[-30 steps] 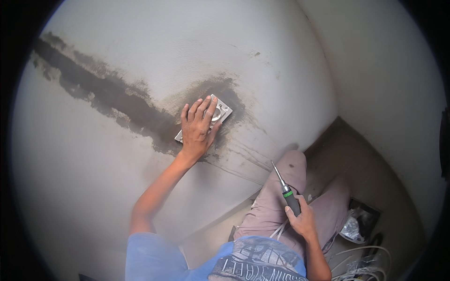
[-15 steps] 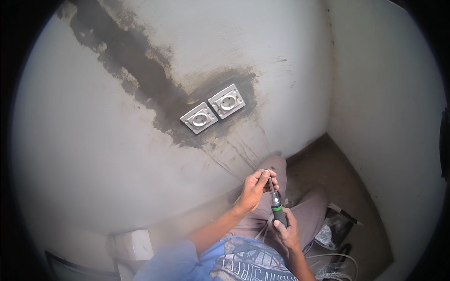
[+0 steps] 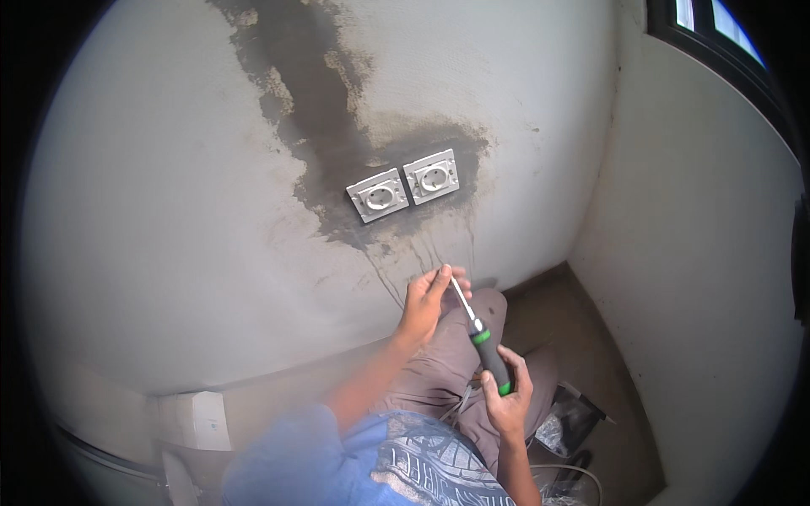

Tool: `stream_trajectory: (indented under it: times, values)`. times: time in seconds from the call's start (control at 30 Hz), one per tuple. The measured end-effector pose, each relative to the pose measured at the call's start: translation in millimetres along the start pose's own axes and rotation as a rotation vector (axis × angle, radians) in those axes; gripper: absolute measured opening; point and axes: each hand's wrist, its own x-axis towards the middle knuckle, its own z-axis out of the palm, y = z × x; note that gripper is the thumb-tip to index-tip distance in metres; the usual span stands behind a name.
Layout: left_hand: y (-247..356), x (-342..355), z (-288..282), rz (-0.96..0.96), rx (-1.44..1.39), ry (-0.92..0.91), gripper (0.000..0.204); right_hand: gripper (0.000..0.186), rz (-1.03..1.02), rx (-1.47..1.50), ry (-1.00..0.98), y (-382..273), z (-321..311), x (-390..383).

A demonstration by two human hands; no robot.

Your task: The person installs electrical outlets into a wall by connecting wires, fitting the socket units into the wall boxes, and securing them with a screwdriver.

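Observation:
My right hand (image 3: 509,395) is closed round the lower end of a screwdriver (image 3: 489,351) with a dark grey handle and green bands. Its metal shaft points up and to the left. At the tip, my left hand (image 3: 429,300) pinches with thumb and forefinger; whether a small part sits there too cannot be made out. Beyond my hands, two white wall sockets lie side by side in the wall: a left socket (image 3: 378,196) and a right socket (image 3: 432,177). Both show bare mounting frames, without outer covers.
Dark rough plaster (image 3: 312,110) runs up the white wall from the sockets. My bent legs (image 3: 447,350) lie under my hands. A clear plastic bag (image 3: 555,432) and a pale cable (image 3: 582,470) are at lower right. A white box (image 3: 209,422) stands at lower left, a dark-framed window (image 3: 717,51) upper right.
Both hands and the screwdriver have risen nearer the sockets. My right hand has shifted toward the handle's end, showing more of the handle. The view has turned, bringing the window in.

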Motion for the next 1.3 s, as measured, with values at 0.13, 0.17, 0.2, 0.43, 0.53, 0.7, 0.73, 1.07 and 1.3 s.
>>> stream_trajectory:
  times: [0.13, 0.17, 0.2, 0.43, 0.53, 0.7, 0.73, 1.07, 1.3]
  values:
    - [31.3, 29.3, -10.4, 0.033, -0.143, -0.167, 0.040, 0.037, -0.134, -0.046, 0.121, -24.2, 19.1, 39.9]
    - [37.9, 38.6, -13.2, 0.036, -0.177, -0.178, 0.041, 0.037, -0.095, 0.009, 0.125, -26.9, 23.4, 49.1]
    - [43.6, 44.5, -15.3, 0.055, -0.209, -0.161, 0.041, 0.038, -0.197, -0.048, 0.110, -41.6, 28.0, 59.9]
    - [68.4, 74.1, -26.3, 0.034, -0.406, -0.159, 0.041, 0.042, -0.517, -0.263, 0.125, -58.6, 53.4, 99.0]
    - [67.9, 82.1, -31.5, -0.009, -0.459, -0.167, 0.039, 0.043, -0.552, -0.367, 0.139, -62.6, 61.1, 102.2]
    - [66.6, 85.4, -36.0, -0.043, -0.511, -0.227, 0.034, 0.040, -0.529, -0.410, 0.161, -63.5, 70.1, 93.3]
    - [64.9, 87.1, -36.6, -0.041, -0.525, -0.238, 0.034, 0.039, -0.518, -0.415, 0.160, -64.1, 71.0, 92.4]
    - [64.1, 100.2, -42.5, -0.042, -0.606, -0.230, 0.026, 0.043, -0.620, -0.549, 0.157, -74.2, 76.0, 101.2]
    - [58.4, 105.2, -30.0, 0.057, -0.698, -0.073, 0.020, 0.045, -0.539, -0.508, 0.112, -82.9, 71.0, 100.9]
